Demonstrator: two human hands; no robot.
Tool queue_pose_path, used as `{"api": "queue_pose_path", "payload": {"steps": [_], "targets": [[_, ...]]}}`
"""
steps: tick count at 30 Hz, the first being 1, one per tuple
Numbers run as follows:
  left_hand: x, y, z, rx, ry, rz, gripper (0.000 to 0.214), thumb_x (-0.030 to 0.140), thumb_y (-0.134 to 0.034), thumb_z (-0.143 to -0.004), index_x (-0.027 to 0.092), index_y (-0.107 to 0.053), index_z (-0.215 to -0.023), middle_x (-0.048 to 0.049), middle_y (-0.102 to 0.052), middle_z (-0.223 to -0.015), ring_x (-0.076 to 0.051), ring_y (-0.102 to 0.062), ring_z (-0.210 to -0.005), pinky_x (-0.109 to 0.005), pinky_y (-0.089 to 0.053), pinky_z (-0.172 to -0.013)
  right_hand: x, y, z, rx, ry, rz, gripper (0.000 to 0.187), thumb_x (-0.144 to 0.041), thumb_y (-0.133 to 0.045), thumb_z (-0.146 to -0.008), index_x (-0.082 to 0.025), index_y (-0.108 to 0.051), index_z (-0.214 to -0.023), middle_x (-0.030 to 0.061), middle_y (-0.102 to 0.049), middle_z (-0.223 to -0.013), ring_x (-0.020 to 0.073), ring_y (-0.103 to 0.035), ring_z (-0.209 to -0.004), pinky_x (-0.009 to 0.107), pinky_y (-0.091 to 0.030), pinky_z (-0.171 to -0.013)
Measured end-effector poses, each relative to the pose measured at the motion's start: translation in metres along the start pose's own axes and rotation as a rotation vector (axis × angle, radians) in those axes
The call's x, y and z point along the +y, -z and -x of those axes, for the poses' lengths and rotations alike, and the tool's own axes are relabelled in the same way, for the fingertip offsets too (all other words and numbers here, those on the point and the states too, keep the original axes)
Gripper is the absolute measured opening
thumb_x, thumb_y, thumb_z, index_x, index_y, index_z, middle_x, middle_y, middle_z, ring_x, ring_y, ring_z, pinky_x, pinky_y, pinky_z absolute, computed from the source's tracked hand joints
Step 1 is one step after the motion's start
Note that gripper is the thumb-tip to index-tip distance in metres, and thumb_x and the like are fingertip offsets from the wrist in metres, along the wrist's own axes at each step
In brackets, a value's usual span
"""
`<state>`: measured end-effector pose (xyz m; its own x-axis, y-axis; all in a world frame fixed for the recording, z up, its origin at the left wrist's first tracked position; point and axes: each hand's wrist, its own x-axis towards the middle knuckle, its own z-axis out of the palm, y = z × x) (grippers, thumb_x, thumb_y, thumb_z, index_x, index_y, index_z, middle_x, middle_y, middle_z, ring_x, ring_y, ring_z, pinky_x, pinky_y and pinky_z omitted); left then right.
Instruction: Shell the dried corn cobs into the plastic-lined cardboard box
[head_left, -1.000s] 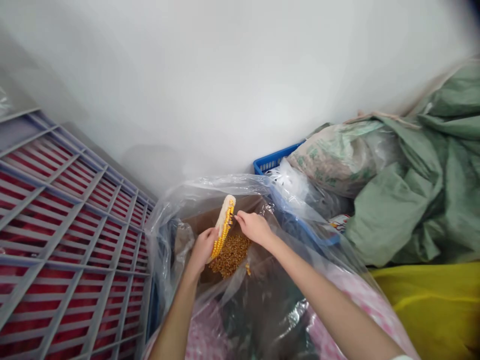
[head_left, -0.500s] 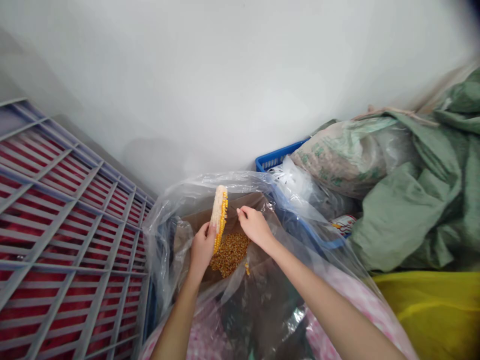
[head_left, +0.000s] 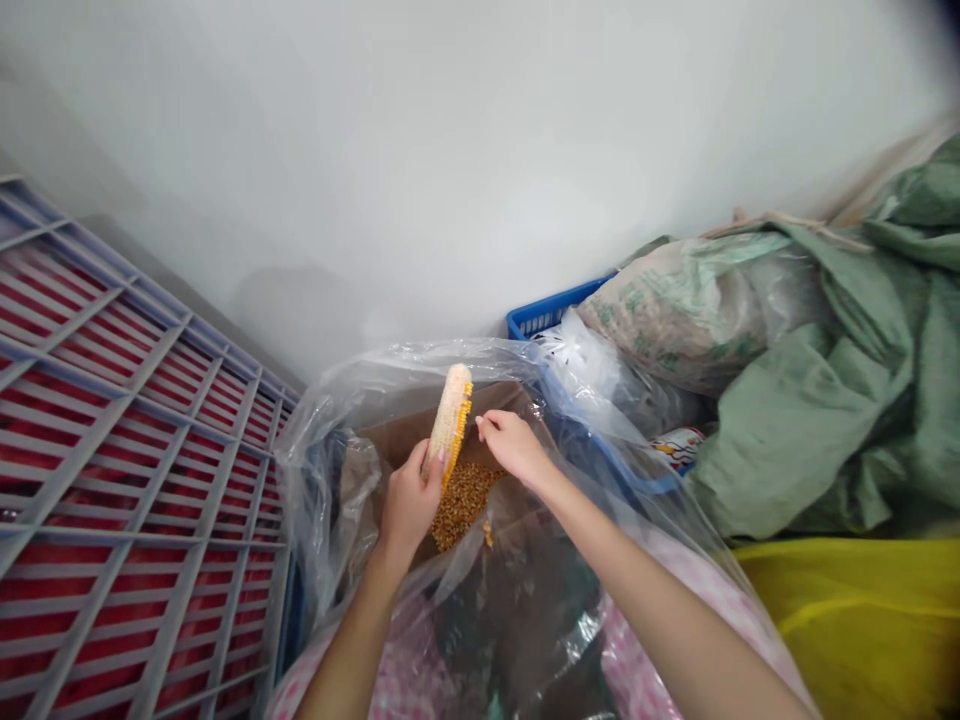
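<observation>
Corn cob, long and tapered, pale and stripped over most of the face in view, with a strip of yellow kernels down its right edge. Held tilted, top leaning right, above the mouth of a clear, crinkled plastic bag. Left hand at the cob's lower end, fingers wrapped round it, thumb along the front. Right hand just right of the cob, not touching it; fingers drawn into a near-closed pinch, and I cannot tell whether something thin sits between the tips. Below the cob, inside the bag: heap of loose golden-brown kernels. Nearer the body than the cob: pink-and-white checked cloth, seen through plastic. Left of the cob: greyish-lavender slatted plastic crate, red showing through its gaps. Right of the cob, farther out: blue plastic basket, white plastic bag, pale green-patterned sack, dull-green fabric, yellow fabric. Beyond the cob: plain whitish wall.
</observation>
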<state>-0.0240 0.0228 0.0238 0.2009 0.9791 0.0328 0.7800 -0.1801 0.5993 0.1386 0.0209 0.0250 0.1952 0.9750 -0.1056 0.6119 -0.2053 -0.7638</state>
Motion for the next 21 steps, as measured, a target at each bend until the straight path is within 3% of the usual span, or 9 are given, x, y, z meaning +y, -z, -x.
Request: {"api": "queue_pose_path", "payload": {"steps": [4,8,12,15,17,21], "targets": [[0.003,-0.009,0.005,-0.01,0.008,0.066,0.038,0.042,-0.038,-0.082,0.018,-0.058,-0.103,-0.007,-0.066,-0.076,-0.018,-0.061,-0.069,-0.024,-0.039,-0.062,-0.002,-0.002,0.009,0.073,0.023,0.226,0.031,-0.029,-0.028,-0.088,-0.018,-0.057,-0.083,0.0081,-0.065,-0.073,0.017,-0.058,-0.064,0.025,-0.029,-0.056],[0.002,-0.006,0.002,-0.04,0.087,0.374,0.038,0.042,-0.042,-0.079,0.015,-0.059,-0.099,-0.0047,-0.064,-0.073,-0.016,-0.058,-0.071,-0.024,-0.042,-0.063,-0.002,0.002,0.005,0.036,0.208,0.507,0.034,-0.032,-0.023,-0.091,-0.021,-0.054,-0.097,0.0078,-0.067,-0.074,0.019,-0.061,-0.064,0.025,-0.032,-0.058],[-0.003,0.01,-0.009,-0.297,0.393,0.744,0.039,0.045,-0.047,-0.074,0.013,-0.056,-0.094,0.0011,-0.055,-0.056,-0.011,-0.05,-0.045,-0.021,-0.037,-0.04,0.004,0.013,-0.006,-0.019,0.329,0.578,0.037,-0.035,-0.022,-0.091,-0.022,-0.054,-0.102,0.0082,-0.068,-0.08,0.0198,-0.063,-0.07,0.026,-0.035,-0.062],[-0.007,0.017,-0.017,-0.476,0.519,0.807,0.037,0.045,-0.048,-0.073,0.013,-0.057,-0.088,0.0021,-0.051,-0.051,-0.011,-0.046,-0.038,-0.02,-0.03,-0.032,0.008,0.018,-0.007,-0.086,0.353,0.605,0.034,-0.035,-0.026,-0.091,-0.023,-0.055,-0.104,0.0092,-0.068,-0.085,0.0201,-0.063,-0.075,0.027,-0.036,-0.066],[-0.008,0.016,-0.019,-0.425,0.455,0.725,0.037,0.046,-0.047,-0.074,0.012,-0.059,-0.085,-0.0004,-0.055,-0.055,-0.012,-0.049,-0.042,-0.022,-0.035,-0.038,0.007,0.017,-0.006,-0.095,0.314,0.574,0.033,-0.035,-0.027,-0.091,-0.022,-0.055,-0.102,0.0097,-0.068,-0.087,0.0204,-0.063,-0.077,0.028,-0.036,-0.067],[-0.007,0.001,-0.013,-0.04,0.144,0.262,0.037,0.042,-0.044,-0.077,0.014,-0.062,-0.094,-0.0092,-0.066,-0.084,-0.018,-0.059,-0.072,-0.027,-0.042,-0.065,0.002,0.006,-0.002,-0.065,0.106,0.398,0.03,-0.031,-0.029,-0.089,-0.02,-0.057,-0.091,0.0108,-0.067,-0.083,0.0214,-0.062,-0.074,0.028,-0.035,-0.062]]}}
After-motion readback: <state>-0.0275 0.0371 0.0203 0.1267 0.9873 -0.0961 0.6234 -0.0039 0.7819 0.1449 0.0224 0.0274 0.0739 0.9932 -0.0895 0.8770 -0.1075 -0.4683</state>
